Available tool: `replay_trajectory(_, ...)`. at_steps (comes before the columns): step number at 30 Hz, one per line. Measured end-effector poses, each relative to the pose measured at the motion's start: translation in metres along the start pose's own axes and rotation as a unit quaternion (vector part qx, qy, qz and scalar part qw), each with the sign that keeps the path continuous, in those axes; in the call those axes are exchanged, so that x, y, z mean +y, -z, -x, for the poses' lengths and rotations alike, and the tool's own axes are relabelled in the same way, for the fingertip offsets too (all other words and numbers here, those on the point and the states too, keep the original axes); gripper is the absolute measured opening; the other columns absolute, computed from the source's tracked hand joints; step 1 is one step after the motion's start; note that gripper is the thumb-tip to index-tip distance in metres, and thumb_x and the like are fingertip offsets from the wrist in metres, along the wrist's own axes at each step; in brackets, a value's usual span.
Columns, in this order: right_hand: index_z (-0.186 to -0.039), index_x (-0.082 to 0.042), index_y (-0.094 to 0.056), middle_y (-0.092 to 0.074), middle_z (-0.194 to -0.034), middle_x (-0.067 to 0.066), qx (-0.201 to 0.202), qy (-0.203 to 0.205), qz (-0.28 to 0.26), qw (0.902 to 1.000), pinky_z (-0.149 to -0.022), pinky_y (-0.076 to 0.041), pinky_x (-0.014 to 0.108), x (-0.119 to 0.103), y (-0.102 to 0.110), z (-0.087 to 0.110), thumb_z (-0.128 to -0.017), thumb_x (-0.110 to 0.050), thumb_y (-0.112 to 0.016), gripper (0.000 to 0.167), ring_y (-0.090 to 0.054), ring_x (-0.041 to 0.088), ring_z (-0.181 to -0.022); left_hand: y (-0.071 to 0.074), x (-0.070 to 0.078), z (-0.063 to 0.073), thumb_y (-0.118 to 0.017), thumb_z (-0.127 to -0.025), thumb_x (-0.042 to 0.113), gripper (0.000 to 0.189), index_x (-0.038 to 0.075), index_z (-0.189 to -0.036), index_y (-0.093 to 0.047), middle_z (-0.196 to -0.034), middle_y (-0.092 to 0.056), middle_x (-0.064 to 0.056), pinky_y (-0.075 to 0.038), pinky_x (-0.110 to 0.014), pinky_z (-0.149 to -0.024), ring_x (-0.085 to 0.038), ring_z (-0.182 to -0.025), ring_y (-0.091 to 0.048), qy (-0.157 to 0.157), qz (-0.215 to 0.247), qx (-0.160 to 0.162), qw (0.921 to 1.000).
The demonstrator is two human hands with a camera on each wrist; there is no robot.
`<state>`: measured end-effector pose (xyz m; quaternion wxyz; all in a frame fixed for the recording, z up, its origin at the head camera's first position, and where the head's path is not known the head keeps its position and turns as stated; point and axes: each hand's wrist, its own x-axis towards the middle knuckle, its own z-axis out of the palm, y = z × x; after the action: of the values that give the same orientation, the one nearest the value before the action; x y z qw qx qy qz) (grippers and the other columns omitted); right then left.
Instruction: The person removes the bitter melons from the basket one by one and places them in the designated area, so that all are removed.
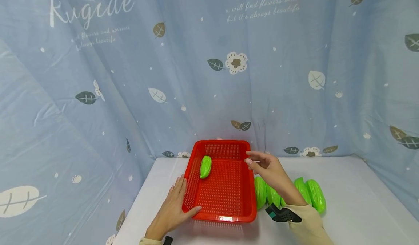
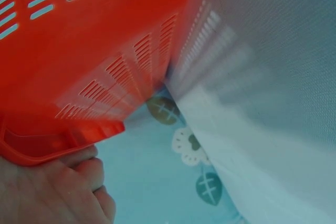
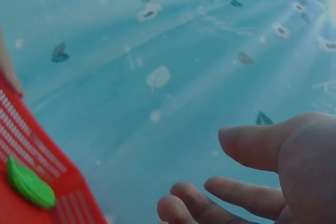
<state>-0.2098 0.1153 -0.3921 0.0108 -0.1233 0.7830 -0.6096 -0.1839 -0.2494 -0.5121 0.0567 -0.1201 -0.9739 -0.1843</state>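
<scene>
A red plastic basket point(image 1: 226, 216) with slotted walls stands on the white table. One bright green bitter melon point(image 1: 205, 167) lies inside it, toward the back left; the right wrist view shows the same bitter melon point(image 3: 30, 184). My left hand point(image 1: 171, 205) rests against the basket's left rim, fingers fairly straight and thumb over the front left corner. From below, the left wrist view shows that hand point(image 2: 63, 187) under the rim. Over the right rim hovers my right hand point(image 1: 266, 168), fingers loosely bent and apart, holding nothing. Its thumb and fingers point(image 3: 252, 148) stand separated in the right wrist view.
Several more green bitter melons point(image 1: 315, 196) lie in a row on the table right of the basket, partly hidden by my right forearm. A blue curtain point(image 1: 281, 103) with leaf and flower prints hangs behind the white table point(image 1: 356, 201) and along its sides.
</scene>
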Motion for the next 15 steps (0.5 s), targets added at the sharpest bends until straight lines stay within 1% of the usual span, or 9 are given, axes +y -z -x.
replay_trajectory(5,-0.142,-0.009,-0.061,-0.069,-0.129,0.019,-0.011,-0.004,-0.014,0.9998,-0.085,-0.060,0.031,-0.002,-0.020,-0.010,-0.102,-0.027,-0.067,0.045,-0.069,0.021,-0.101,-0.001,0.001,0.001,-0.063,-0.085,0.073,0.113,0.003,-0.164,-0.023,-0.174,-0.020,-0.014,-0.026,-0.061,-0.127,-0.035,-0.162,-0.019,0.004,-0.003,-0.003,1.0000)
replay_trajectory(10,-0.140,-0.008,-0.062,-0.069,-0.127,0.016,-0.012,-0.012,-0.030,0.9994,-0.085,-0.059,0.031,-0.001,-0.039,-0.022,-0.101,-0.027,-0.068,0.043,-0.070,0.023,-0.104,-0.001,0.001,0.002,-0.064,-0.086,0.072,0.112,0.002,-0.163,-0.025,-0.174,-0.021,-0.014,-0.027,-0.061,-0.127,-0.036,-0.162,-0.020,-0.002,-0.003,0.006,1.0000)
replay_trajectory(13,-0.137,-0.008,-0.065,-0.071,-0.123,0.015,-0.005,-0.019,-0.041,0.9990,-0.085,-0.059,0.034,0.003,-0.051,-0.030,-0.100,-0.024,-0.069,0.040,-0.071,0.025,-0.101,0.000,0.000,0.002,-0.064,-0.086,0.072,0.111,0.001,-0.163,-0.026,-0.174,-0.020,-0.014,-0.027,-0.061,-0.127,-0.036,-0.162,-0.020,-0.002,-0.001,0.007,1.0000)
replay_trajectory(15,-0.135,-0.009,-0.067,-0.072,-0.120,0.014,-0.001,-0.028,-0.048,0.9985,-0.083,-0.059,0.034,0.007,-0.059,-0.036,-0.100,-0.023,-0.070,0.038,-0.071,0.024,-0.098,0.000,0.000,0.003,-0.064,-0.086,0.072,0.111,0.001,-0.163,-0.025,-0.174,-0.019,-0.015,-0.027,-0.061,-0.127,-0.035,-0.162,-0.019,-0.001,0.000,0.003,1.0000)
